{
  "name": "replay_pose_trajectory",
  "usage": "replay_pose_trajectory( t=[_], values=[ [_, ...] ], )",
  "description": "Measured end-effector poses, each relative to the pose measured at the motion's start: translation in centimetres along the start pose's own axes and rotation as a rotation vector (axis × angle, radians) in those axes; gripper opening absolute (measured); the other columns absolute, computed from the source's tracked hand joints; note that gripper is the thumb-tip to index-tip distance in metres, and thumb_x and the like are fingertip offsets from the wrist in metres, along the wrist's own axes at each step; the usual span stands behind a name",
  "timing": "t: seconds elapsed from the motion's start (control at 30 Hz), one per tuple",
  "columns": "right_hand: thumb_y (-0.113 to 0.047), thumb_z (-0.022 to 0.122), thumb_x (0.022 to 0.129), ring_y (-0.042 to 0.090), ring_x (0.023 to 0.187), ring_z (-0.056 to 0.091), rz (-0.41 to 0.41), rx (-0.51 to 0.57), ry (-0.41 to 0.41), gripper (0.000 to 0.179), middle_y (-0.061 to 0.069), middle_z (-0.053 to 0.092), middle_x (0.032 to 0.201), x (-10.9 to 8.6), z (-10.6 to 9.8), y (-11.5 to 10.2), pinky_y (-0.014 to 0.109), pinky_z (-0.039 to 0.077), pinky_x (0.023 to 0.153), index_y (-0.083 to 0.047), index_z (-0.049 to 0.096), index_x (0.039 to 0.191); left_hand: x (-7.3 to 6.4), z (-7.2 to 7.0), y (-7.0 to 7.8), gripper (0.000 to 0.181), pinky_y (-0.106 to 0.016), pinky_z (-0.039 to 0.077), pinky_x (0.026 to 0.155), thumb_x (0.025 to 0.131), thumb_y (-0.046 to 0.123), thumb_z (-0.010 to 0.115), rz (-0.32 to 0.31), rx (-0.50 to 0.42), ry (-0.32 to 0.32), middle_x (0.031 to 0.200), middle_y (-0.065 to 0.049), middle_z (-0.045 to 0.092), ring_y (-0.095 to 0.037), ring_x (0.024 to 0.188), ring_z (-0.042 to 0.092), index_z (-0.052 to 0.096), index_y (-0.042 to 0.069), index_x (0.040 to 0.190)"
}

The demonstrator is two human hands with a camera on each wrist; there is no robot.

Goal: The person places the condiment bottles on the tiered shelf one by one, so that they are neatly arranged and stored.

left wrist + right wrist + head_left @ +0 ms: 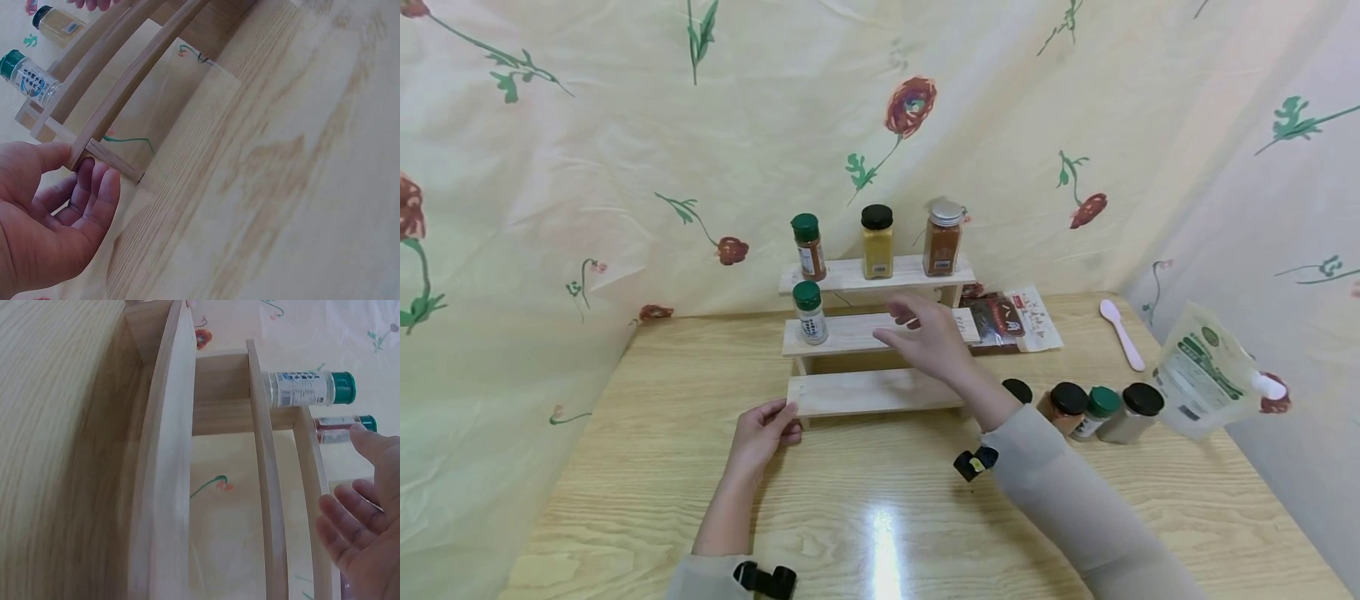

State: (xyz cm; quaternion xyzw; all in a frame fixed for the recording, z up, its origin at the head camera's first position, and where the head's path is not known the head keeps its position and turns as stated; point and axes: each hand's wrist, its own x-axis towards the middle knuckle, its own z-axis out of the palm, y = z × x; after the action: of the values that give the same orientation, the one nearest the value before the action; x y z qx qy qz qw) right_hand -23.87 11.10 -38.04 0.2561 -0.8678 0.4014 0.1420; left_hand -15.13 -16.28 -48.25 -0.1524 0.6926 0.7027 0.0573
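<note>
A three-step wooden spice rack point(880, 393) stands against the back of the table. My left hand point(765, 433) pinches the left end of its lowest step, thumb on top and fingers curled below; the left wrist view shows this grip on the board end point(80, 150). Over the right part of the middle step is my right hand point(928, 337), fingers loosely bent, thumb apart, holding nothing. A green-capped jar with white contents point(810, 314) stands at the middle step's left end. The top step bears a green-capped red spice jar point(809, 247), a black-capped yellow one point(877, 242) and a silver-lidded orange-brown one point(943, 239).
Right of the rack, several jars stand in a row, including a green-capped jar point(1097, 412) and a black-capped jar point(1132, 412). A spouted pouch point(1206, 375) is beyond them. A pink spoon point(1122, 335) and flat packets point(1007, 321) lie farther back.
</note>
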Motion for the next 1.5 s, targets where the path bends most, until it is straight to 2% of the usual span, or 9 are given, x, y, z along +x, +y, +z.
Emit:
replay_pose_trajectory(
  t=[0.2,0.53,0.7,0.9,1.23,1.5],
  values=[
    [-0.021,0.083,0.088,0.025,0.093,0.067,-0.029,-0.012,0.023,0.039,0.017,0.070,0.104,-1.4,-1.1,1.1,0.038,0.063,0.081,0.001,0.068,0.117,0.1,0.1,-0.1,0.042,-0.024,0.064,0.075,0.102,0.012,0.062,0.000,0.006,0.007,0.102,-0.017,0.067,-0.013,0.078,0.067,0.054,-0.013,0.135],
    [-0.021,0.084,0.086,0.026,0.090,0.068,-0.038,-0.044,0.009,0.042,0.018,0.071,0.103,-4.0,-3.7,3.1,0.042,0.063,0.080,0.004,0.068,0.117,0.0,0.1,0.0,0.042,-0.024,0.064,0.075,0.102,0.012,0.062,0.007,0.018,0.014,0.101,-0.018,0.066,-0.012,0.077,0.067,0.054,-0.014,0.135],
    [-0.019,0.083,0.087,0.031,0.092,0.068,-0.009,-0.041,-0.013,0.041,0.019,0.071,0.107,-5.3,-5.1,3.8,0.049,0.063,0.078,0.004,0.069,0.117,0.0,0.1,-0.1,0.043,-0.023,0.064,0.074,0.102,0.012,0.062,0.015,0.014,0.015,0.100,-0.017,0.067,-0.012,0.076,0.067,0.053,-0.015,0.135],
    [-0.019,0.081,0.089,0.032,0.097,0.070,0.029,-0.054,-0.046,0.040,0.018,0.071,0.109,-6.8,-6.4,4.7,0.054,0.061,0.085,0.003,0.068,0.120,0.1,0.2,-0.1,0.041,-0.023,0.064,0.073,0.102,0.011,0.062,0.010,0.006,0.021,0.098,-0.016,0.067,-0.011,0.075,0.067,0.054,-0.014,0.134],
    [-0.020,0.079,0.091,0.031,0.099,0.068,0.051,-0.126,-0.071,0.036,0.017,0.070,0.110,-9.1,-8.4,6.0,0.052,0.061,0.086,0.000,0.069,0.119,0.2,0.1,-0.3,0.041,-0.023,0.064,0.073,0.102,0.011,0.062,0.014,0.013,0.015,0.099,-0.016,0.067,-0.011,0.075,0.066,0.055,-0.014,0.134],
    [-0.021,0.080,0.090,0.026,0.098,0.067,0.015,-0.196,-0.088,0.032,0.008,0.070,0.108,-10.6,-10.0,6.8,0.048,0.060,0.078,-0.006,0.069,0.116,0.3,0.2,-0.3,0.040,-0.022,0.064,0.072,0.102,0.011,0.062,0.017,0.012,0.018,0.097,-0.015,0.066,-0.011,0.075,0.066,0.055,-0.015,0.132]
  ],
)
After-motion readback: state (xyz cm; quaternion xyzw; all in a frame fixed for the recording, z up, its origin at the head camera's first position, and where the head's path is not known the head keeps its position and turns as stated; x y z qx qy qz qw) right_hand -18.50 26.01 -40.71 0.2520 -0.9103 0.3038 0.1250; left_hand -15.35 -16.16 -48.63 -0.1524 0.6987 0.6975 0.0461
